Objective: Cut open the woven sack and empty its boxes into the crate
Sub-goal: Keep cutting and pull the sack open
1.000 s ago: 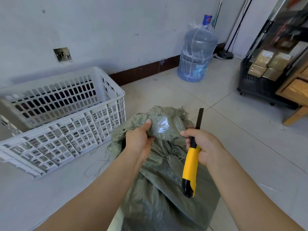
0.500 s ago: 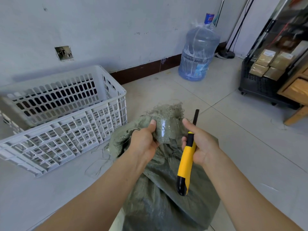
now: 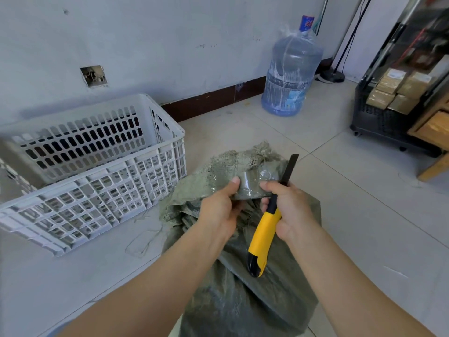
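Note:
A grey-green woven sack (image 3: 243,300) stands on the tiled floor in front of me, its frayed top bound with clear tape (image 3: 252,184). My left hand (image 3: 218,212) pinches the taped top from the left. My right hand (image 3: 289,210) grips a yellow utility knife (image 3: 263,237) with its black blade extended upward, and its thumb also presses the taped top from the right. The boxes inside the sack are hidden. A white slatted plastic crate (image 3: 102,181) stands to the left of the sack, with nothing visible inside.
A large blue water jug (image 3: 291,69) stands by the wall at the back. A black cart (image 3: 384,117) with brown boxes and a wooden cabinet (image 3: 435,132) are at the right. Loose threads (image 3: 143,242) lie on the floor near the crate.
Both hands have shifted on the sack's taped top, drawing closer together, and the knife has tilted so its blade leans to the right beside the top.

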`<state>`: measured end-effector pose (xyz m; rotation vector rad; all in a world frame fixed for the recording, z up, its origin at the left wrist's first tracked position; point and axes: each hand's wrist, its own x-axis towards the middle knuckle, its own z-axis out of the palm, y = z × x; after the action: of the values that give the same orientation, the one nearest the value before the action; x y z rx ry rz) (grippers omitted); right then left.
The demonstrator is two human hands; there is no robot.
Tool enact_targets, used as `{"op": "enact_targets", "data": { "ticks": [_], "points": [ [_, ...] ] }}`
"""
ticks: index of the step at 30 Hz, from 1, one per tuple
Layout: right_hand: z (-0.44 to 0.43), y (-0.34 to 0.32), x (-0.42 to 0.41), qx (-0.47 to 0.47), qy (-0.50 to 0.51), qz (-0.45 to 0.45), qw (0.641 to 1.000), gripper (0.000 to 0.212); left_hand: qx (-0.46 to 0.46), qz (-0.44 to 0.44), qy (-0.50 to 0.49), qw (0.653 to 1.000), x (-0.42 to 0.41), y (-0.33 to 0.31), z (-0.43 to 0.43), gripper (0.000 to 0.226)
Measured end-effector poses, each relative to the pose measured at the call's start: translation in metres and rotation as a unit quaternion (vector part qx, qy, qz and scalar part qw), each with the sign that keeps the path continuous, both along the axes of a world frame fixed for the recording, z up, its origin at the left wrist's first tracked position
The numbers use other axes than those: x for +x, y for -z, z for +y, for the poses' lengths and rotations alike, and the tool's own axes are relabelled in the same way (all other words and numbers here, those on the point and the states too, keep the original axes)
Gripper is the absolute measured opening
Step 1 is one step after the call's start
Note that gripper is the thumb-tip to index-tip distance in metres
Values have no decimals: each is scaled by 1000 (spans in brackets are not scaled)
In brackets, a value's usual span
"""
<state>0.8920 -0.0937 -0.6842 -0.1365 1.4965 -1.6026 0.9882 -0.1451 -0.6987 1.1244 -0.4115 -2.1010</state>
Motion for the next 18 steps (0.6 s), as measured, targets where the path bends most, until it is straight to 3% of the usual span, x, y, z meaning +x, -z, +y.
{"op": "enact_targets", "data": {
  "ticks": [5, 11, 18],
  "points": [
    [5, -8, -13, 40, 17, 6, 999, 11, -40, -2, 59, 997, 5, 0, -2, 7],
    [3, -9, -22, 26, 56, 12, 998, 12, -55, -1, 44, 997, 9, 2, -11, 6],
    [7, -15, -15, 54, -63, 47, 995, 12, -36, 26, -13, 999, 13, -4, -17, 17]
  ]
}}
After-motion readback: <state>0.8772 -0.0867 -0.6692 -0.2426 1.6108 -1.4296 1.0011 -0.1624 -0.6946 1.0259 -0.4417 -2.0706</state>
